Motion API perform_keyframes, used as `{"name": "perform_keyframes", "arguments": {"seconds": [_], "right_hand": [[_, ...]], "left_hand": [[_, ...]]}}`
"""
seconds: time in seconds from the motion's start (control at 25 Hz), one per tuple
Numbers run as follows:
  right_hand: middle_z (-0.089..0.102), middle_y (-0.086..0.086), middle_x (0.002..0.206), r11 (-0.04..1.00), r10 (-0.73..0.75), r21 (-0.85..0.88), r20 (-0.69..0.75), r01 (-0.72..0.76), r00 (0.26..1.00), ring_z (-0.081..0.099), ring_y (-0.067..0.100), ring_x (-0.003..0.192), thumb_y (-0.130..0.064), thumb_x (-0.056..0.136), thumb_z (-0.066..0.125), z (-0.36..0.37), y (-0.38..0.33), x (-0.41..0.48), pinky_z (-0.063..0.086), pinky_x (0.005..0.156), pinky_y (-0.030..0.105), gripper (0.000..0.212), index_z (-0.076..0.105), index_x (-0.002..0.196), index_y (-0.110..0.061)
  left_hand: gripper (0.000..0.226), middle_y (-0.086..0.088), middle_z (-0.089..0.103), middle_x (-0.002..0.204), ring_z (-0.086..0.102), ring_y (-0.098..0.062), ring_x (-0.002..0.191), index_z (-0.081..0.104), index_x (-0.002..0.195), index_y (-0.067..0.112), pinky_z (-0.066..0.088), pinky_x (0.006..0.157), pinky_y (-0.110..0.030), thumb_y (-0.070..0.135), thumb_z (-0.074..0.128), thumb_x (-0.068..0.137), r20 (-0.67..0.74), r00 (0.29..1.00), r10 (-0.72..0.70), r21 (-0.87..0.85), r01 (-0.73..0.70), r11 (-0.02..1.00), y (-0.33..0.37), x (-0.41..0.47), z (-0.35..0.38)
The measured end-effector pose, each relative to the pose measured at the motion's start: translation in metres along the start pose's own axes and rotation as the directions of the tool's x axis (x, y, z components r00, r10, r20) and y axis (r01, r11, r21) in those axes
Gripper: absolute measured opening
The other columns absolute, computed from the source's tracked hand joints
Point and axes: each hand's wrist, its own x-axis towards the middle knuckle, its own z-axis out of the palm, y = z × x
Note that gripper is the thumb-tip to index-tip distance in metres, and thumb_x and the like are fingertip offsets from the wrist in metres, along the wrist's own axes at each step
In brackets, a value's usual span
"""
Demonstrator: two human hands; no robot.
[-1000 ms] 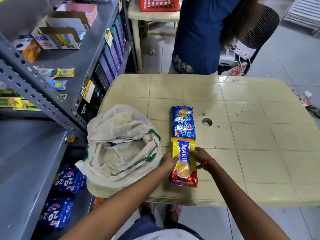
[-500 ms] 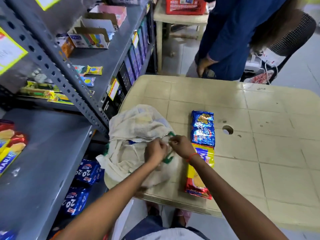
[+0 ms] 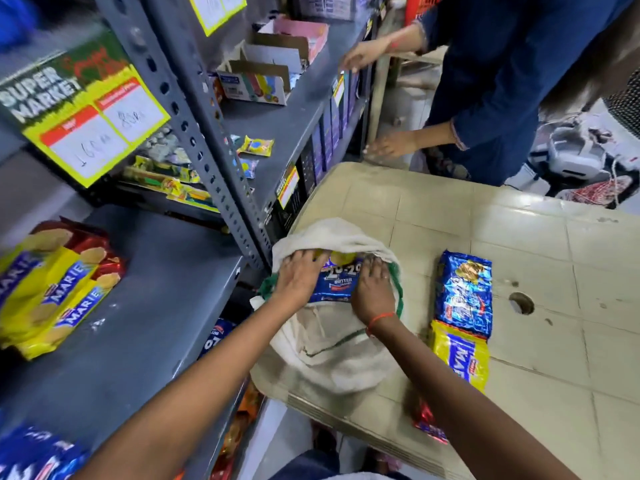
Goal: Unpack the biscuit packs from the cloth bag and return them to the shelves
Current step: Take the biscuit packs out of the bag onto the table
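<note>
— Where are your arms?
— Both forearms are bare and reach forward over the near left corner of the table (image 3: 519,237), drawing closer together toward the wrists.
— Your left hand?
— My left hand (image 3: 299,278) lies knuckles up, fingers spread and bent over the left side of the blue biscuit pack (image 3: 334,285).
— The right?
— My right hand (image 3: 374,289) mirrors it, fingers curled over the pack's right side. A red thread (image 3: 380,318) rings that wrist. The hands are near each other, not touching.

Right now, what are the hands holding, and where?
The blue 20-20 butter pack, partly inside the cloth bag: left hand on its left edge, right hand on its right.
</note>
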Motion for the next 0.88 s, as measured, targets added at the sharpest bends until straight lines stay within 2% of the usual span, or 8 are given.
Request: {"name": "perform_keyframes", "arguments": {"seconds": [0.08,0.2,0.28,0.36,0.44,0.6,0.76,0.88], "right_hand": [[0.017,0.024,0.156,1.000,-0.011,0.017,-0.037,0.012,0.999,0.018,0.035,0.145,-0.011,0.091,0.039,-0.011,0.000,0.019,0.014,0.120,0.039,0.064,0.014,0.148,0.003],[0.024,0.021,0.153,0.997,-0.057,0.045,0.021,0.056,0.998,0.024,0.035,0.141,-0.014,0.092,0.043,-0.027,-0.006,0.049,0.019,0.117,0.038,0.062,0.020,0.147,0.003],[0.037,0.024,0.144,0.991,-0.020,0.130,0.028,0.016,0.999,0.035,0.036,0.133,-0.024,0.092,0.050,-0.033,-0.013,0.065,0.027,0.111,0.038,0.058,0.033,0.141,0.002],[0.046,0.026,0.136,0.951,0.102,0.289,0.047,-0.112,0.994,0.043,0.037,0.128,-0.036,0.091,0.053,-0.037,-0.020,0.077,0.035,0.106,0.037,0.058,0.044,0.134,0.001],[0.050,0.027,0.135,0.882,0.226,0.390,0.141,-0.264,0.964,0.047,0.037,0.127,-0.044,0.089,0.055,-0.036,-0.022,0.091,0.037,0.106,0.037,0.062,0.050,0.130,0.002],[0.059,0.026,0.128,0.651,0.393,0.577,0.299,-0.493,0.869,0.053,0.037,0.123,-0.052,0.080,0.065,-0.028,-0.026,0.104,0.044,0.099,0.040,0.075,0.054,0.124,0.007],[0.043,0.026,0.139,0.423,0.512,0.699,0.340,-0.576,0.789,0.050,0.039,0.123,-0.038,0.072,0.078,-0.024,-0.042,0.105,0.045,0.103,0.043,0.078,0.045,0.133,-0.003],[0.034,0.024,0.139,0.336,0.569,0.778,0.281,-0.531,0.772,0.049,0.042,0.119,-0.025,0.073,0.079,-0.018,-0.055,0.095,0.040,0.107,0.043,0.067,0.045,0.128,-0.009]], "left_hand": [[0.072,-0.012,0.041,0.143,0.042,-0.035,0.128,0.025,0.146,0.026,0.041,0.103,-0.046,0.004,0.056,0.085,-0.039,0.999,0.010,0.001,-0.010,1.000,-0.013,0.022,-0.017],[0.061,-0.014,0.044,0.142,0.043,-0.035,0.128,0.031,0.145,0.023,0.039,0.105,-0.046,0.003,0.047,0.090,0.033,0.999,-0.040,-0.047,0.042,0.998,-0.037,0.050,-0.033],[0.052,-0.014,0.044,0.145,0.042,-0.034,0.131,0.033,0.145,0.022,0.038,0.110,-0.046,0.016,0.045,0.095,0.112,0.991,-0.074,-0.162,0.092,0.982,-0.045,0.064,-0.034],[0.057,-0.013,0.041,0.148,0.041,-0.034,0.133,0.033,0.145,0.023,0.037,0.111,-0.045,0.035,0.052,0.093,0.175,0.984,-0.040,-0.228,0.079,0.970,-0.043,0.069,-0.030],[0.072,-0.011,0.038,0.151,0.039,-0.034,0.135,0.028,0.147,0.026,0.036,0.110,-0.044,0.043,0.062,0.085,0.248,0.969,-0.004,-0.199,0.055,0.978,-0.039,0.068,-0.023],[0.092,-0.008,0.039,0.149,0.039,-0.031,0.135,0.024,0.148,0.027,0.037,0.110,-0.040,0.024,0.077,0.073,0.260,0.966,0.004,-0.207,0.052,0.977,-0.040,0.067,-0.018],[0.096,-0.011,0.034,0.152,0.034,-0.029,0.139,0.021,0.150,0.021,0.031,0.113,-0.032,0.006,0.074,0.072,0.297,0.953,0.051,-0.271,0.033,0.962,-0.050,0.068,-0.024],[0.086,-0.009,0.030,0.155,0.031,-0.025,0.141,0.023,0.150,0.020,0.029,0.114,-0.028,-0.002,0.062,0.077,0.300,0.951,0.069,-0.330,0.036,0.943,-0.057,0.063,-0.025]]}}
